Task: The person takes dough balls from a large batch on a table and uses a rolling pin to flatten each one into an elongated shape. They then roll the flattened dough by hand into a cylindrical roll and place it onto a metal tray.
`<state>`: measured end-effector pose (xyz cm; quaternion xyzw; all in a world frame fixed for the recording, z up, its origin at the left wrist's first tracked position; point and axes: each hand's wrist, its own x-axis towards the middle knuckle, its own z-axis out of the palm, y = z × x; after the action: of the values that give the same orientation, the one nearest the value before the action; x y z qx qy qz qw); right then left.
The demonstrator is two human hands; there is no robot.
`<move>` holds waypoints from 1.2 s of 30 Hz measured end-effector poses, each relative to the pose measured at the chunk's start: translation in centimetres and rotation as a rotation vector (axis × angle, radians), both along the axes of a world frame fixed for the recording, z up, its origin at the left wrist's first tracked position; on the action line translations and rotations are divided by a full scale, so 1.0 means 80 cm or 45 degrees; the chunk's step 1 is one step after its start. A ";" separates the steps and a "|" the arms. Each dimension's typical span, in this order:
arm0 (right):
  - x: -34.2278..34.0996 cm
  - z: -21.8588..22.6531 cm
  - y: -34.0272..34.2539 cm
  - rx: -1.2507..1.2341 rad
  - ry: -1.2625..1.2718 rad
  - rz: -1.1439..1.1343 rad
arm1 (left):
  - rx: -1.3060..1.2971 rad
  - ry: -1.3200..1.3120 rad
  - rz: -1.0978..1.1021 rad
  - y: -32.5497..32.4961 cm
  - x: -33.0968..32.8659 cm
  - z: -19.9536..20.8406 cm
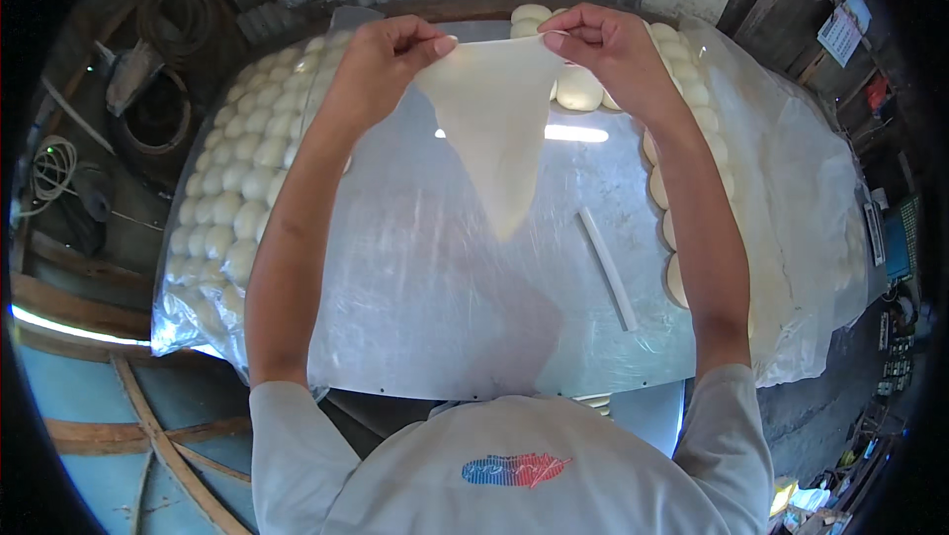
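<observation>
A thin, pale dough sheet (494, 120) hangs in a tapering point over the shiny tabletop (425, 298), where too hard a pull could tear its top edge, or a slipping pinch could let it fold onto itself. Your left hand (384, 65) and right hand (615, 58) clamp its two upper corners between thumb and fingers, both arms extended forward, set apart.

A dough sheet (499, 130) hangs between the left hand (381, 65) and right hand (613, 55) over the far half of a table (425, 308). Dough balls (237, 174) crowd the left; dough rounds (676, 281) line the right, inside a plastic sheet (781, 199). A rod (608, 268) lies right of centre.
</observation>
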<state>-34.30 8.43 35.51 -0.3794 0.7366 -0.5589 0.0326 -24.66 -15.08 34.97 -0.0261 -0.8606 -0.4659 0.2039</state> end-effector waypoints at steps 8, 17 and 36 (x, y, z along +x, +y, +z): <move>0.032 -0.228 0.029 -0.008 -0.047 -0.098 | -0.166 -0.107 0.017 0.020 0.035 -0.201; 0.275 -0.428 0.069 0.951 0.548 -0.252 | -0.479 -0.267 0.148 0.122 0.228 -0.436; 0.305 -0.412 0.015 0.868 0.530 -0.272 | -0.890 -0.399 0.091 0.160 0.314 -0.396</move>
<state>-9.88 9.63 2.55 -0.3732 0.9056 -0.1946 -0.0514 0.50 -2.26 3.30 0.0076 -0.9887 -0.1351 0.0649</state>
